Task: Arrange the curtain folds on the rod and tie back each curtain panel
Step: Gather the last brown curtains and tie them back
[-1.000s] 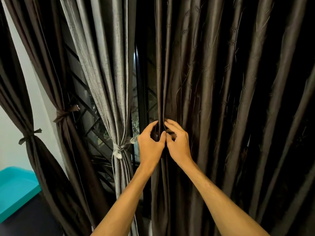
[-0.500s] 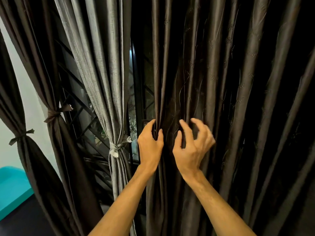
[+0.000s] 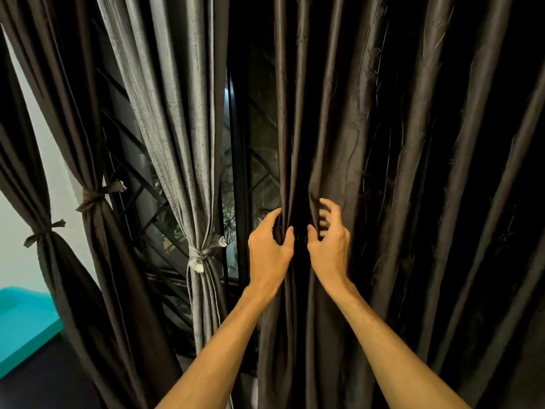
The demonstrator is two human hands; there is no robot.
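A wide dark brown curtain panel (image 3: 413,172) hangs loose and fills the right half of the view. My left hand (image 3: 269,249) grips the gathered folds at its left edge, thumb in front. My right hand (image 3: 328,240) is beside it, curled fingers gathering a fold, slightly blurred. To the left hangs a grey curtain panel (image 3: 174,113), bound by a grey tie (image 3: 200,255). Two more dark panels at the far left are tied back with a brown tie (image 3: 94,197) and a second brown tie (image 3: 44,231). The rod is out of view.
A window with a dark metal grille (image 3: 141,196) shows between the panels. A dark vertical frame post (image 3: 239,172) stands left of my left hand. A teal surface (image 3: 23,326) lies at the lower left, with a pale wall (image 3: 17,255) behind it.
My right hand left the left hand, reached right across the folds with fingers spread, then came back close with a fold. My left hand kept its grip.
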